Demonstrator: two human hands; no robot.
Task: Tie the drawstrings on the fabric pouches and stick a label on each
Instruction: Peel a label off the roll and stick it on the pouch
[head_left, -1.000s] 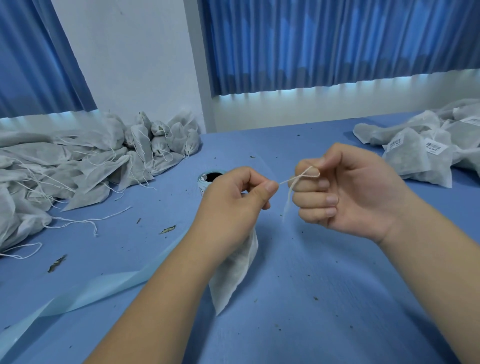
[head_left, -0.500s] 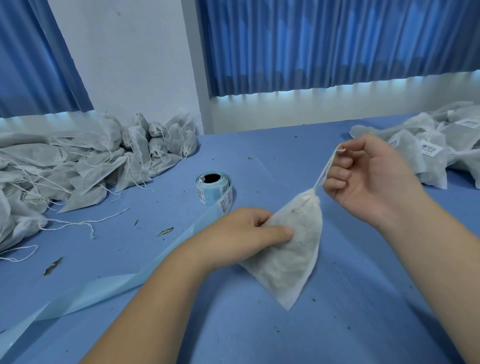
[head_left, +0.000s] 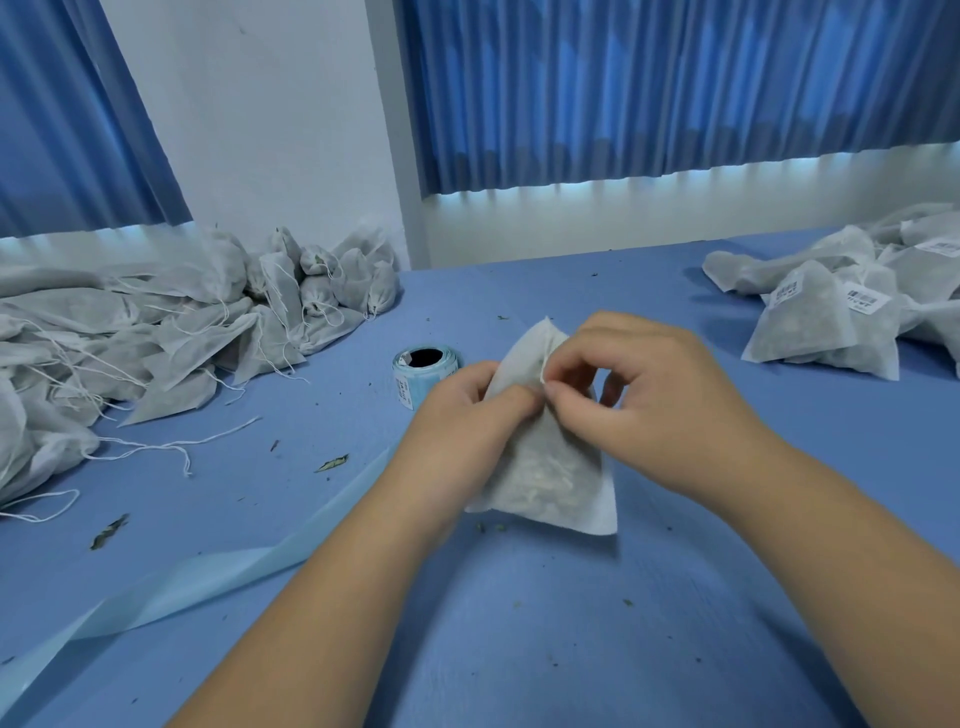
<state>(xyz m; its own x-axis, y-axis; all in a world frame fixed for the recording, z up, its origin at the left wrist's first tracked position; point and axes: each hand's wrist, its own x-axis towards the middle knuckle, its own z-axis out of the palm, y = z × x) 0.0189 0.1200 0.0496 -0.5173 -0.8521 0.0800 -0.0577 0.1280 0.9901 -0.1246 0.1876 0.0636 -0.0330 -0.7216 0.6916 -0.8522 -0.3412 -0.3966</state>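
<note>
Mid surface (head_left: 571, 623) sat the pouch (head_left: 550, 467), bottom edge down; L hand (head_left: 457, 415) fingers clamped on its left side, R hand (head_left: 649, 395) fingers pinched on its front. Risk: loose pinch, so pouch could tip or its mouth reopen & spill leaf bits.

I have open blue table (head_left: 519, 649) across the bottom centre and lower right of the frame. Dead centre is taken by my left hand (head_left: 457, 415) and right hand (head_left: 649, 395), both gripping a pouch (head_left: 550, 478). The heap of untied pouches (head_left: 156, 332) with its trailing strings blocks the left. The label roll (head_left: 423, 371) stands just left of centre, the backing strip (head_left: 208, 577) crosses the lower left, and labelled pouches (head_left: 821, 332) crowd the upper right.
</note>
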